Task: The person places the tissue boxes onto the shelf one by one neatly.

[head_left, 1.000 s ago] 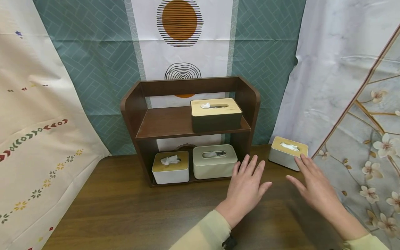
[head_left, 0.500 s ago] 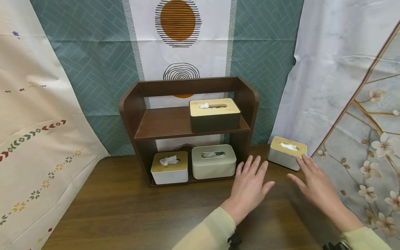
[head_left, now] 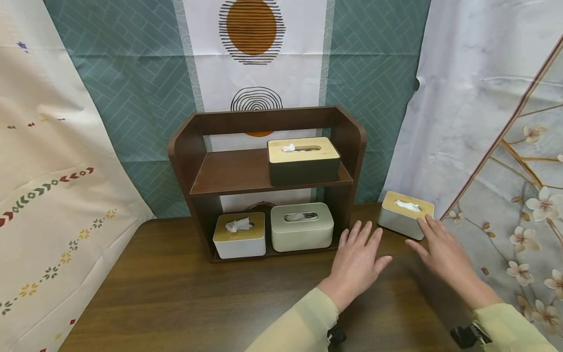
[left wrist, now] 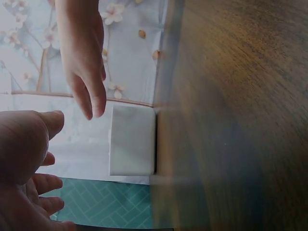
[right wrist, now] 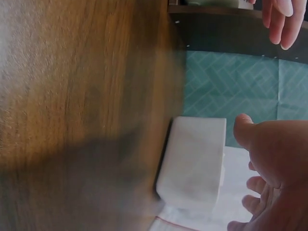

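Note:
A tissue box with a light grey body and wooden lid (head_left: 401, 219) stands on the table at the right, white tissue showing in its slot. My right hand (head_left: 449, 252) is over its near right corner in the head view, fingers extended and holding nothing. To the left of that box, in front of the shelf's right side, my left hand (head_left: 357, 261) hovers with fingers spread and nothing in it. Both wrist views show the grey box's plain side (left wrist: 132, 140), apart from the left hand's thumb and fingers (left wrist: 53, 122); the right thumb (right wrist: 244, 130) is close to its top edge.
A dark brown two-tier shelf (head_left: 228, 168) stands at the back. Its upper tier bears a black tissue box with wooden lid (head_left: 303, 171); below are a white wooden-lidded one (head_left: 241, 248) and a cream one (head_left: 302, 238). Patterned cloths (head_left: 145, 98) hang around the wooden table (head_left: 184, 303).
My left hand has drifted a little to the right, toward the grey tissue box. My right hand has barely shifted. The boxes and shelf stay in place.

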`<state>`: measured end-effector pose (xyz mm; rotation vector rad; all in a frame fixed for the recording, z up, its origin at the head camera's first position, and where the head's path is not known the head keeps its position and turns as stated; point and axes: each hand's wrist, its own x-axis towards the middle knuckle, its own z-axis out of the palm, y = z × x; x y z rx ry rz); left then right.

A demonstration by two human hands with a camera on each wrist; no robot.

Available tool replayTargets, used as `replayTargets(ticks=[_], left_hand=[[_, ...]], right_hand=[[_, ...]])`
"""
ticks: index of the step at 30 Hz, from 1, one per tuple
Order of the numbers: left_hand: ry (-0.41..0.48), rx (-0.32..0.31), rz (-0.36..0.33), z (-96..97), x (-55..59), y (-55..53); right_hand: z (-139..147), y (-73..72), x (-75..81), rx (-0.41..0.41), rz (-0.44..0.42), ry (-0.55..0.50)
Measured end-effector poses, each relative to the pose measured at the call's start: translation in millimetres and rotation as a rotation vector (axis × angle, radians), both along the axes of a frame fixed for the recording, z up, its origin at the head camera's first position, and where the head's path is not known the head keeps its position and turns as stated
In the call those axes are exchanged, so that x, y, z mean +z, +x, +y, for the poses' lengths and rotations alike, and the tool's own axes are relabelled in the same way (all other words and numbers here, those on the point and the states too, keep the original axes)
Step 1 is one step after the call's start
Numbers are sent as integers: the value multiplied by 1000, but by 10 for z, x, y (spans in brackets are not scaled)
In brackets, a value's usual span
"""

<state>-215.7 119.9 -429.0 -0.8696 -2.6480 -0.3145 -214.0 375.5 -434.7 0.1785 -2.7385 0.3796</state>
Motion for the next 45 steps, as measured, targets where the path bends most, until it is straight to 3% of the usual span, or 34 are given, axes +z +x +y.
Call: replayTargets(ticks=[16,24,31,45], left_hand=[[1,-25,-18,89,-34,-106],[15,-14,-46,113,-42,-145],[9,-4,-54,163,-52,-170],[80,-12,-127,205,-41,-219]], right_hand=[[-2,-264,-24,-54,-108,48],[-1,-313,-21,-50,-149,46],[9,-363,-73,-45,-136,53],[51,-395,-140,-58,-152,75]])
